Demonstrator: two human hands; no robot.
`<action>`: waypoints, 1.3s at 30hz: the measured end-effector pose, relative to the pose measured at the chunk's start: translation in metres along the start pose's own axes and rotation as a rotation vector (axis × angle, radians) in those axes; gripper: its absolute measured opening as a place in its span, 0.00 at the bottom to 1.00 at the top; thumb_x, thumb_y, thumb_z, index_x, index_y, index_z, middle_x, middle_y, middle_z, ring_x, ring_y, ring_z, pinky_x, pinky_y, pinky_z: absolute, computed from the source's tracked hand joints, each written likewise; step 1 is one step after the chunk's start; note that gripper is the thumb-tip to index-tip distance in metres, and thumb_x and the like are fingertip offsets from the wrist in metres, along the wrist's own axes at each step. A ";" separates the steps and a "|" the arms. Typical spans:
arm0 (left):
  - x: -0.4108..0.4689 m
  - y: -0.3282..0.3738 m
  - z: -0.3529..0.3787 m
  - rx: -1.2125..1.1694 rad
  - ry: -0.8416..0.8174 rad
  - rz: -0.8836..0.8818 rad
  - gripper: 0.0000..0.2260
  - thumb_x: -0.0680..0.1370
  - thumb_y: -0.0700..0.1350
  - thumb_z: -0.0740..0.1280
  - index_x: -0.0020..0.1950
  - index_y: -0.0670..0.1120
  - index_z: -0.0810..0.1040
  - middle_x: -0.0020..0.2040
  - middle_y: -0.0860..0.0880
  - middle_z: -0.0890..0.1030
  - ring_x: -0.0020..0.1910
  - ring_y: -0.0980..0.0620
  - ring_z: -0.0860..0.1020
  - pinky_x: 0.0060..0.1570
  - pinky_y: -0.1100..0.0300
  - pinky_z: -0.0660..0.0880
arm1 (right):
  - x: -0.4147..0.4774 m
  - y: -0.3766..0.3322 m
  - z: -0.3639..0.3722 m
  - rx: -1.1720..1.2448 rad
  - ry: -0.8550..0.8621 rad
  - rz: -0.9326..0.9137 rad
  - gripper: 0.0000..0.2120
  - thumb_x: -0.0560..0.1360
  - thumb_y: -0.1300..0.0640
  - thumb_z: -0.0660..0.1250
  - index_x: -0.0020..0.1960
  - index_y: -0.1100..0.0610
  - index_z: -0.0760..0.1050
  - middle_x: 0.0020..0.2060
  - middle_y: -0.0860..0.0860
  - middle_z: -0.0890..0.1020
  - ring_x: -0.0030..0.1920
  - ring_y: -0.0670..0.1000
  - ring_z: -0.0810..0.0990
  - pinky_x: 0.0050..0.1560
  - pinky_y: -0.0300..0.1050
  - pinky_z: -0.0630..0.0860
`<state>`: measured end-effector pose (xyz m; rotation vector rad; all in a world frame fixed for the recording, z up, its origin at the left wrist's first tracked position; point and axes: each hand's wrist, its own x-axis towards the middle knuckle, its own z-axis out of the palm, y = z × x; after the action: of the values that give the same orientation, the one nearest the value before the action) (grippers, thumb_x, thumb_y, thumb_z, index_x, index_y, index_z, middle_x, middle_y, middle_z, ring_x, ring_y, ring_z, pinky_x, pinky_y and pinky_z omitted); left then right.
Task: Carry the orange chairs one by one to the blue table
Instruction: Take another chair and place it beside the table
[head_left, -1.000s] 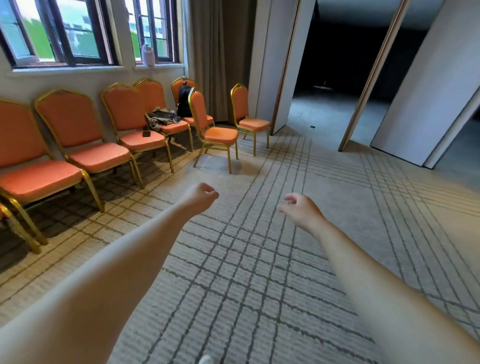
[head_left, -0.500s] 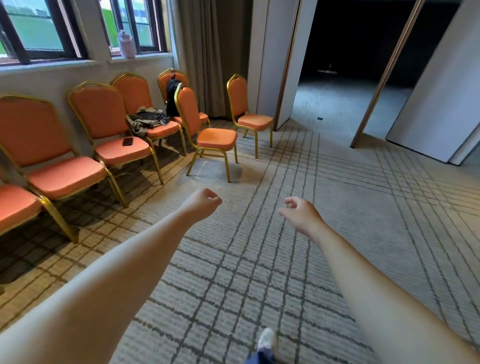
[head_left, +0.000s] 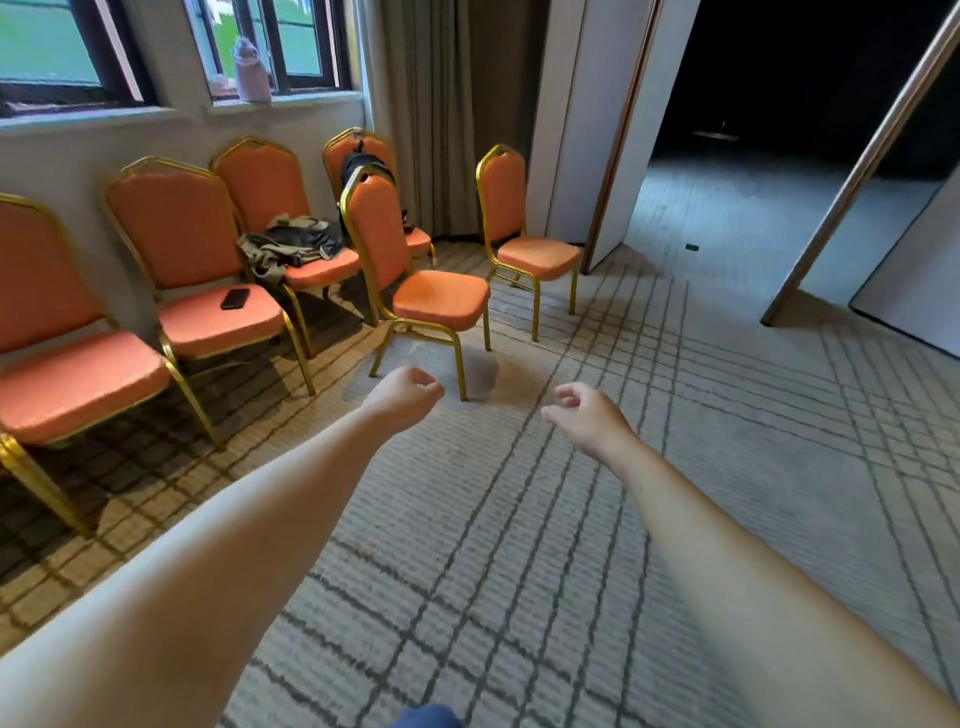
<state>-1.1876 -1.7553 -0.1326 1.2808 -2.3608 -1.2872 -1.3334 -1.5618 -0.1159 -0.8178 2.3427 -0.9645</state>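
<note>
Since no chair is held yet, the step in hand is judged to be the reach for the nearest orange chair (head_left: 441, 301). It is set apart from the row, just past the hands, with its seat facing right. The left hand (head_left: 402, 397) is curled into a fist and nothing is held in it. The right hand (head_left: 587, 421) is loosely curled, half open, and nothing is held in it either. Both are held out over the carpet (head_left: 519, 519), near the chair's front leg but not touching it.

To do this well, the chair should be taken with both hands, one on the gold back frame and one under the seat edge, so that it is not tipped. It should be lifted off the carpet, not dragged. The second loose chair (head_left: 537, 254), farther off on the right, should be left for a later trip. The chairs by the left wall with a phone (head_left: 235, 299), a heap of clothes (head_left: 291, 244) and a black backpack (head_left: 358, 163) on them are best left until those things are moved.

The blue table is not seen anywhere. Nothing can be made out in the dark room through the far doorway. The near chairs on the left are cut off by the edge.
</note>
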 end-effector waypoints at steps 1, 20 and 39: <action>0.023 0.005 0.002 0.000 -0.001 -0.010 0.10 0.79 0.48 0.64 0.51 0.44 0.80 0.49 0.44 0.81 0.43 0.50 0.78 0.45 0.55 0.75 | 0.023 0.001 -0.004 -0.004 -0.005 0.004 0.24 0.77 0.50 0.67 0.71 0.53 0.69 0.68 0.53 0.73 0.66 0.53 0.72 0.64 0.48 0.71; 0.514 0.093 -0.034 0.020 0.006 -0.027 0.07 0.77 0.48 0.62 0.46 0.46 0.76 0.41 0.48 0.78 0.40 0.50 0.77 0.38 0.57 0.71 | 0.521 -0.079 -0.042 -0.066 -0.012 0.027 0.23 0.75 0.47 0.68 0.68 0.51 0.71 0.66 0.51 0.74 0.64 0.53 0.74 0.62 0.47 0.71; 0.907 0.144 -0.005 -0.050 0.213 -0.269 0.08 0.74 0.46 0.60 0.35 0.47 0.70 0.33 0.48 0.72 0.34 0.49 0.72 0.37 0.56 0.69 | 1.002 -0.131 -0.059 -0.230 -0.395 -0.182 0.23 0.76 0.49 0.68 0.70 0.52 0.70 0.65 0.51 0.75 0.56 0.48 0.73 0.53 0.44 0.69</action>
<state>-1.8345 -2.3988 -0.2391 1.6730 -2.0534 -1.1988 -2.0358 -2.2885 -0.1773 -1.2087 2.0796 -0.5409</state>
